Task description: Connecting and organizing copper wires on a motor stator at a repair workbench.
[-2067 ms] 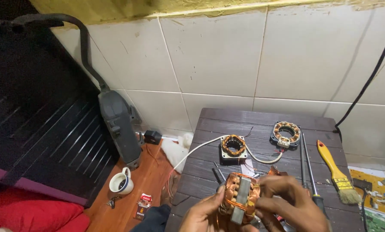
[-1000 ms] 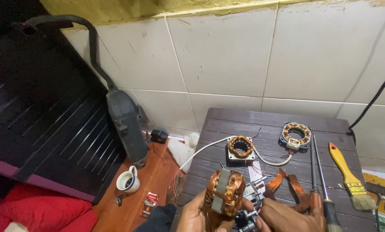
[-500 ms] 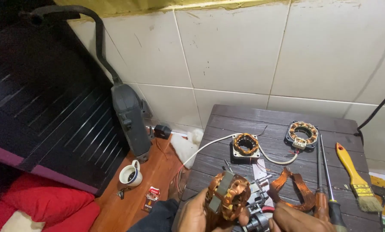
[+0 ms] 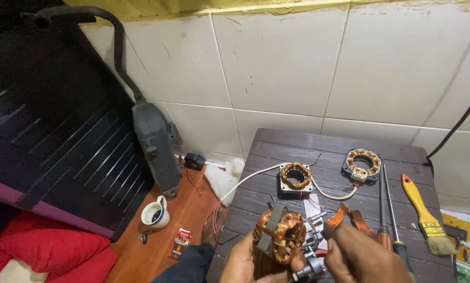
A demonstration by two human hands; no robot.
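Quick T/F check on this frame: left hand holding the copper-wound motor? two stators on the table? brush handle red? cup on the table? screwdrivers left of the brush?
1. The left hand holds the copper-wound motor. True.
2. Two wound stators lie on the dark wooden table. True: a square one and a round one.
3. The paintbrush has a red handle. False: it is yellow.
4. The white cup stands on the table. False: it stands on the orange-brown floor beside it.
5. The screwdrivers lie left of the paintbrush. True.
6. The right hand is flat on the table. False: it is raised, beside the motor.
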